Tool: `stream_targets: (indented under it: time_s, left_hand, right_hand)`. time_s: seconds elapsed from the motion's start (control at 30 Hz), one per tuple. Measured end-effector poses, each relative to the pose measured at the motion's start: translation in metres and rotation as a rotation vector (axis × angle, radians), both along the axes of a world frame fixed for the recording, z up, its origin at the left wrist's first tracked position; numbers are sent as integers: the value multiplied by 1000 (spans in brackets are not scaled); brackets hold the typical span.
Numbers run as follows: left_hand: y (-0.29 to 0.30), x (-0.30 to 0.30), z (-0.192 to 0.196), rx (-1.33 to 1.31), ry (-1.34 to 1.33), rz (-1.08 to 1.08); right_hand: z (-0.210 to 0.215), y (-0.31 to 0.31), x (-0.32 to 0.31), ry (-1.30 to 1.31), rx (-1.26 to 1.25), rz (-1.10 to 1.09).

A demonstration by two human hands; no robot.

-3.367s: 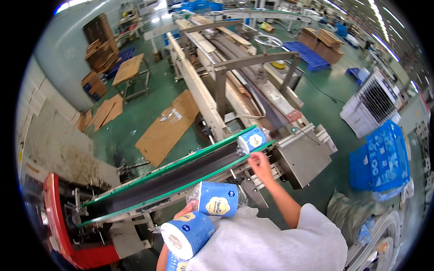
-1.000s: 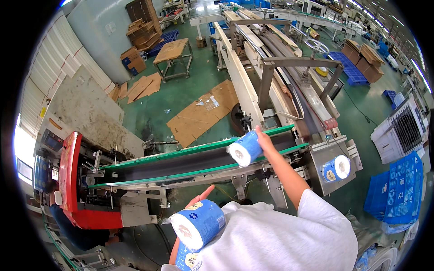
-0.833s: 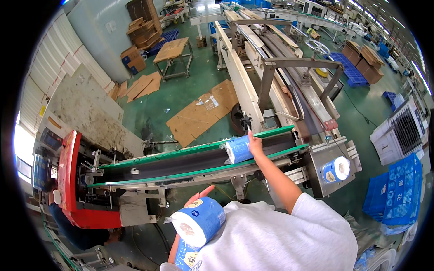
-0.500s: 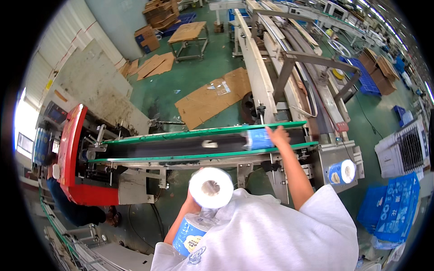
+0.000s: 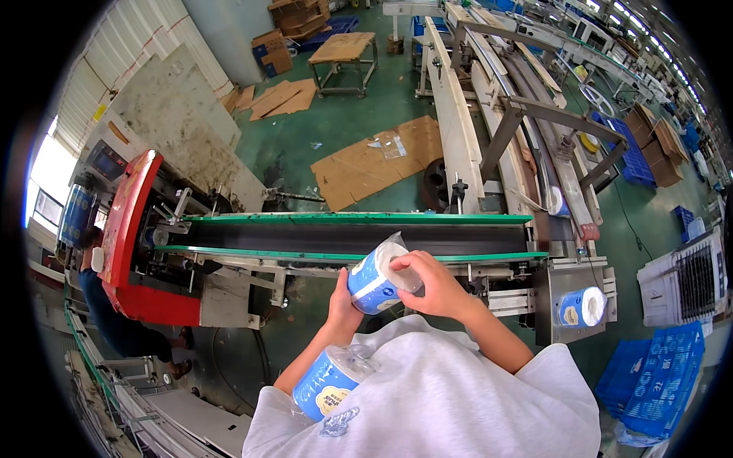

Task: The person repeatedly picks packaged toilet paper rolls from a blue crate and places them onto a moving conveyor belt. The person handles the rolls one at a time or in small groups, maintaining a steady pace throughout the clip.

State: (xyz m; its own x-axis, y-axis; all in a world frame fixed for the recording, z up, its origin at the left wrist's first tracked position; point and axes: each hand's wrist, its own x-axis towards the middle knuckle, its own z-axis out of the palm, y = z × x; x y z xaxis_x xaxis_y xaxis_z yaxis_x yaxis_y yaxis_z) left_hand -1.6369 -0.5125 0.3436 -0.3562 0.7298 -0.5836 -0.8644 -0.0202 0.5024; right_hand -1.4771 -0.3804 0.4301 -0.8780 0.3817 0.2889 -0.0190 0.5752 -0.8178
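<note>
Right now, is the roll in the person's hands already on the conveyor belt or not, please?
Not on it: the wrapped roll is held by both hands, left hand and right hand, just short of the black belt.

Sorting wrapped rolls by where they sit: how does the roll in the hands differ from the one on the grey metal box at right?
The held roll is gripped by the left hand and right hand, tilted; the resting roll sits untouched on the grey box. The held roll looks larger, being nearer the camera. Both wear blue-and-white wrapping.
</note>
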Motion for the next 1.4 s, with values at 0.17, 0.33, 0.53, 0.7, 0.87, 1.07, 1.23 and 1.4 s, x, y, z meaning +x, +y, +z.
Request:
stream_targets:
  time_s: [0.17, 0.33, 0.53, 0.7, 0.87, 1.07, 1.23, 1.4]
  left_hand:
    - [-5, -1, 7, -15, 43, 20]
    - [-11, -2, 15, 2, 66, 21]
    - [-7, 2, 15, 73, 156, 98]
    - [-8, 2, 12, 52, 286, 110]
    - [-11, 2, 19, 44, 299, 94]
    - [-7, 2, 19, 65, 340, 35]
    - [-15, -5, 8, -113, 362, 48]
    - [-25, -9, 33, 98, 336, -252]
  right_hand:
    - [-6, -2, -3, -46, -106, -40]
    - [-50, 30, -5, 254, -735, -157]
    - [-91, 9, -28, -157, -1537, -75]
    - [-91, -36, -50, 175, -1716, -229]
    - [-106, -48, -51, 311, -1791, -212]
    - [-93, -38, -51, 429, -1746, -137]
    - [-133, 68, -47, 352, -1075, -678]
    - [-216, 133, -53, 12, -316, -1035]
